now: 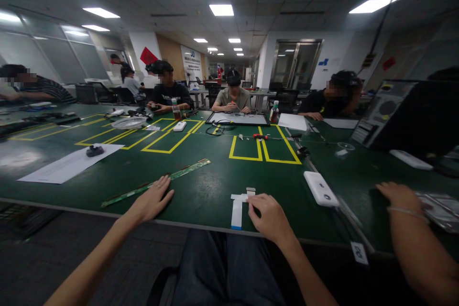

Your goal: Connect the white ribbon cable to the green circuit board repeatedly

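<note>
My left hand (pixel 153 201) lies palm down on the green table, fingers stretched out. Its fingertips reach the lower edge of a long, narrow green circuit board strip (pixel 190 168), which lies slantwise; whether they press on it I cannot tell. At the table's near edge, the bent thumb and fingers of my right hand (pixel 268 215) are closed on the side of a white flat ribbon cable (pixel 237 210). The cable is folded at an angle, with a blue end toward me and a small connector at its far end. My fingers cover part of the fold.
To the right, a co-worker's hand (pixel 398 196) rests on the table near a white power bank (pixel 320 188) with a cord. Farther off are a red-handled tool (pixel 260 136), a white sheet (pixel 70 164), a computer case (pixel 405 117), yellow tape outlines and several seated people.
</note>
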### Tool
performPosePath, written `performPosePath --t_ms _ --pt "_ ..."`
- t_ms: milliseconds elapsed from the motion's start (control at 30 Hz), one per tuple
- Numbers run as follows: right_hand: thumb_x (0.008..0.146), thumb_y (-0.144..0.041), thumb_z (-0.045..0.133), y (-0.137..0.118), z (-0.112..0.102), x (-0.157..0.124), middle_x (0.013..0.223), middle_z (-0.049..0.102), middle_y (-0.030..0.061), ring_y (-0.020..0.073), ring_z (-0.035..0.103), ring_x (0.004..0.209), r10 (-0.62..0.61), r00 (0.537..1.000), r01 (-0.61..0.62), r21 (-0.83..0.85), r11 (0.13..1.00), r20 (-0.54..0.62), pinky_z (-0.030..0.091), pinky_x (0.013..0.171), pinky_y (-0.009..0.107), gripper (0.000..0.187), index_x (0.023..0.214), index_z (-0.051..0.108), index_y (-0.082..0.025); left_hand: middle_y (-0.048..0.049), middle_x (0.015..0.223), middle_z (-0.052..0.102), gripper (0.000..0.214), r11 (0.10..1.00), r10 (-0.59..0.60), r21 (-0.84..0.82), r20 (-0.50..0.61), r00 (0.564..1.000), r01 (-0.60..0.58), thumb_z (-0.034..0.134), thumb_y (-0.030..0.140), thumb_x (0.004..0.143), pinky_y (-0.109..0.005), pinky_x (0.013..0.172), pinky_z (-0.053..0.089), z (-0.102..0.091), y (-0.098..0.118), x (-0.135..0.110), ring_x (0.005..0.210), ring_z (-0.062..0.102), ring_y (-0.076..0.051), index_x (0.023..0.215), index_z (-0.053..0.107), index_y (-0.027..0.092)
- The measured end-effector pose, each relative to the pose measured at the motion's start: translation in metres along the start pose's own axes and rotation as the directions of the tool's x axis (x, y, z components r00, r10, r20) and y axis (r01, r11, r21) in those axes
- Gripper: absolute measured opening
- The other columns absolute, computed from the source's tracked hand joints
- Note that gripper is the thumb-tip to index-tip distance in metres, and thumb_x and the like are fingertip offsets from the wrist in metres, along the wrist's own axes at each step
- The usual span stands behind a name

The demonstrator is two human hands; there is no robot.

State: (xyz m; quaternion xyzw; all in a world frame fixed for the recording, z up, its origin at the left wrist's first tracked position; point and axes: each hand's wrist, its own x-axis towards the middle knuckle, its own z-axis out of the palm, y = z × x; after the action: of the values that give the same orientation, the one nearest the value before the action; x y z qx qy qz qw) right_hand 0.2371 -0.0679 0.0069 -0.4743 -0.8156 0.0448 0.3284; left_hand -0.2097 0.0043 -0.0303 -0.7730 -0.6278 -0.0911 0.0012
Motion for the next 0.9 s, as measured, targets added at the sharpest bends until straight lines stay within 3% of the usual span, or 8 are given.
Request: performPosePath --t_ms 200,433,567,700,900 --pt "0.097 -0.015 0.055 0.003 0.002 -0.001 0.115 0.077 0.0029 0.0203 0.067 0.107 -0.012 1.000 0.012 -0.009 1.000 0.000 0.049 0.100 0.035 0.027 0.113 0.075 -0.025 -0.0164 0.167 0.031 0.078 0.970 0.198 -0.134 -0.046 0.979 -0.202 0.036 0.064 0.103 -0.050 0.128 0.026 0.003 0.084 0.011 0.156 0.030 -0.030 0.159 0.041 0.010" --pt "0.098 -0.015 0.055 0.003 0.002 -0.001 0.116 0.077 0.0024 0.0199 0.067 0.109 -0.028 1.000 0.027 -0.048 0.998 -0.009 0.049 0.100 0.033 0.029 0.116 0.075 -0.026 -0.0088 0.168 0.031 0.069 0.879 0.403 -0.292 0.034 0.915 -0.377 0.036 0.062 0.105 -0.047 0.130 0.022 -0.006 0.167 0.038 0.158 0.028 -0.025 0.160 0.041 0.020" --pt "0.097 -0.015 0.055 0.003 0.002 0.000 0.114 0.077 0.0022 0.0192 0.068 0.108 -0.016 1.000 0.016 -0.053 0.998 -0.007 0.050 0.099 0.033 0.028 0.113 0.076 -0.026 -0.0088 0.167 0.033 0.066 0.842 0.455 -0.321 -0.008 0.891 -0.433 0.039 0.059 0.105 -0.048 0.130 0.023 -0.005 0.183 0.047 0.157 0.030 -0.025 0.159 0.042 0.021" --pt "0.098 -0.016 0.055 0.003 0.003 0.000 0.111 0.078 0.0034 0.0199 0.067 0.107 -0.011 1.000 0.011 -0.042 0.999 -0.001 0.050 0.100 0.034 0.027 0.112 0.077 -0.025 -0.0093 0.166 0.035 0.065 0.837 0.454 -0.330 -0.024 0.891 -0.436 0.040 0.059 0.105 -0.048 0.130 0.023 -0.003 0.182 0.045 0.156 0.032 -0.025 0.158 0.044 0.021" --pt "0.099 -0.016 0.052 0.002 0.002 0.000 0.116 0.077 0.0055 0.0213 0.067 0.112 -0.033 0.998 0.030 -0.061 0.998 -0.052 0.050 0.102 0.037 0.031 0.117 0.076 -0.024 -0.0075 0.169 0.030 0.069 0.811 0.513 -0.316 -0.022 0.858 -0.493 0.043 0.061 0.104 -0.047 0.130 0.023 -0.004 0.182 0.041 0.158 0.028 -0.026 0.162 0.037 0.024"
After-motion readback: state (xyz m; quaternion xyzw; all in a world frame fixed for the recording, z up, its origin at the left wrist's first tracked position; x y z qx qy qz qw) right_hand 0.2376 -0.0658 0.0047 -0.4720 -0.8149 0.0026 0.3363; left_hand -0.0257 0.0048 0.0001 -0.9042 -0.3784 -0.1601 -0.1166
